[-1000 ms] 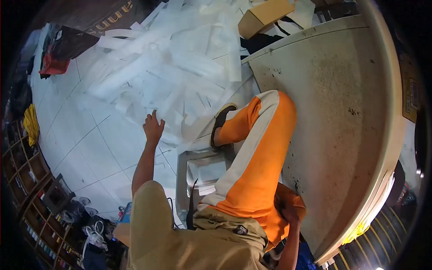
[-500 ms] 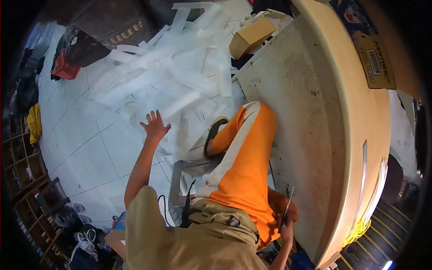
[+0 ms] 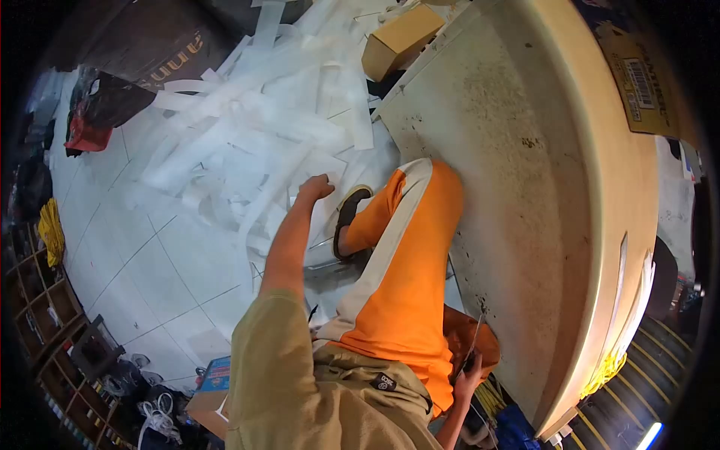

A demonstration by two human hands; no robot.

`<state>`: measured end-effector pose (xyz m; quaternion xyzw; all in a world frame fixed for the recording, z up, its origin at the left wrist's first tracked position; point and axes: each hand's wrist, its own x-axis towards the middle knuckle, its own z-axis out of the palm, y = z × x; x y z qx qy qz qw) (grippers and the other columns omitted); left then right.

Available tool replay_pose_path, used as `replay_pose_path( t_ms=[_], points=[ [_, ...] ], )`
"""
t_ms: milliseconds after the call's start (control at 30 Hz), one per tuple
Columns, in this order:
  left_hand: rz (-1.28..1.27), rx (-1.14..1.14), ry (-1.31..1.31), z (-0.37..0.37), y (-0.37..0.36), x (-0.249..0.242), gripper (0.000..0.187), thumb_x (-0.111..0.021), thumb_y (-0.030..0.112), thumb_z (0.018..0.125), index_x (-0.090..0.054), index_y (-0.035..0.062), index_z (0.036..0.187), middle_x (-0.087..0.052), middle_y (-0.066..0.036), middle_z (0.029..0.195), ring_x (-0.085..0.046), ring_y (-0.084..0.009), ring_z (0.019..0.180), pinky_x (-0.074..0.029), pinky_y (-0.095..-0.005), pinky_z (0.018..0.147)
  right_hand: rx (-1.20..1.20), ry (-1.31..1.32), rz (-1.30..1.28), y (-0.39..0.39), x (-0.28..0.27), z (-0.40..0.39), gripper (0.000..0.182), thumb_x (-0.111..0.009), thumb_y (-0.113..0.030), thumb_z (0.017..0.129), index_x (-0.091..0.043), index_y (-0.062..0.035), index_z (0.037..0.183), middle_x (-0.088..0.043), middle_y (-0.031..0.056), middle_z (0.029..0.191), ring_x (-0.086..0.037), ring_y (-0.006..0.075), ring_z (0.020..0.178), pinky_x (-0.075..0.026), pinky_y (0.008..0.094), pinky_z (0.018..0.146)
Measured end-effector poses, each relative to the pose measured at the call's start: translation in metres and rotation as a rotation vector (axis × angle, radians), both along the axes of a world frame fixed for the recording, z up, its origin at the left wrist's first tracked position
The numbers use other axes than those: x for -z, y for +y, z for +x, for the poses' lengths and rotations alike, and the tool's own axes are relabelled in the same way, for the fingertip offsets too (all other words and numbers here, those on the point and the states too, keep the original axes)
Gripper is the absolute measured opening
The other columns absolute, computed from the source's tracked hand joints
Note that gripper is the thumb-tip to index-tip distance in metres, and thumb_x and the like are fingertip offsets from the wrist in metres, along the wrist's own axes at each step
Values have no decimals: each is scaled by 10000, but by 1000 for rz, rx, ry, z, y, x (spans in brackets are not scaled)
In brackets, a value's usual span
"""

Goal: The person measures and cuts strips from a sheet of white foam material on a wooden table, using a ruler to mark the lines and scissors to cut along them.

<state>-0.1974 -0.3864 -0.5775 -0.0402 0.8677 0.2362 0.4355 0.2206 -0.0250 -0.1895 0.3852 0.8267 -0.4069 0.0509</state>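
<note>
My left hand [image 3: 319, 186] is closed in a fist over the near edge of a pile of white strips [image 3: 255, 124] on the floor, close to my shoe [image 3: 349, 219]. Whatever its fingers hold is hidden; a white piece lies right by the knuckles. Low beside my orange-trousered thigh [image 3: 397, 292], my right hand [image 3: 468, 381] grips black-handled scissors [image 3: 474, 343], their thin metal blades pointing up and away from me. The fingers partly cover the handle.
A pale curved desk panel [image 3: 495, 150] rises along my right. A cardboard box [image 3: 401, 41] sits by the pile's far side. Dark bags [image 3: 112, 105] lie at the upper left, and a compartmented shelf [image 3: 45, 300] stands at the left edge. Another box [image 3: 210, 397] is near my left side.
My left hand has gone from spread fingers to a fist and moved right, toward my shoe. Some near strips have shifted. My right hand still holds the scissors low at my side.
</note>
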Motion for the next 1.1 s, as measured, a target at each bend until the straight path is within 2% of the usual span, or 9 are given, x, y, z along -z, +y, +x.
replay_pose_path(
  t_ms=[100,200,267,333,433,467,567,867,1100],
  points=[
    [224,-318,33,16,10,55,462,-619,388,868,-696,59,1182,-742,-203,1073,-694,-362,1080,-526,-425,966,-14,-212,35,-8,-15,-14,198,-671,-136,990,-593,18,1087,-602,81,772,-509,141,686,-412,348,598],
    [159,-405,156,28,14,48,452,-649,346,869,-674,90,1241,-698,-159,1235,-651,-348,1160,-511,-470,969,-129,-255,203,2,-8,-11,232,-677,-138,985,-595,21,1133,-600,101,792,-522,169,698,-427,351,617],
    [-280,-299,345,22,8,-29,555,-692,292,860,-583,108,1372,-454,-213,1527,-463,-389,1376,-455,-556,1038,-203,-153,247,1,-6,-14,257,-656,-177,1011,-587,-16,1199,-575,63,683,-495,146,567,-398,321,538],
    [-500,-354,566,30,-27,-10,697,-756,293,839,-483,168,1469,-340,-191,1583,-347,-391,1446,-424,-597,1049,-246,-141,278,5,-2,-14,245,-656,-185,1012,-591,-16,1177,-579,66,681,-494,148,563,-394,324,532],
    [-601,-437,295,38,-96,-7,1051,-846,384,763,-240,208,1604,-336,-165,1611,-331,-387,1459,-347,-721,1049,-278,-166,314,14,7,-5,230,-660,-193,1010,-598,-17,1145,-588,76,683,-498,159,559,-399,332,530],
    [-558,-330,97,39,-121,-17,1095,-844,431,747,-210,208,1611,-458,-145,1543,-372,-396,1441,-324,-757,1041,-277,-213,312,17,8,-3,225,-664,-193,1008,-600,-17,1133,-593,82,687,-502,166,559,-409,336,534],
    [-490,-278,153,65,-171,-23,836,-739,351,822,-335,148,1525,-648,-117,1311,-641,-359,1187,-445,-665,979,-263,-203,302,14,7,-3,232,-669,-191,1003,-609,-15,1143,-594,93,686,-504,178,556,-411,341,536],
    [-258,-45,954,110,-167,-138,520,-655,236,864,-520,60,1335,-654,-184,1141,-659,-402,1053,-522,-544,858,-134,15,284,4,-1,-3,247,-689,-185,988,-625,-28,1167,-526,100,673,-441,178,550,-390,367,525],
    [180,-225,906,89,-109,-294,468,-610,83,889,-528,16,1345,-662,-253,1169,-651,-471,1022,-522,-506,858,-153,269,569,-5,-22,1,288,-757,-38,835,-617,0,1084,-645,161,931,-651,348,863,-521,390,753]
  ],
)
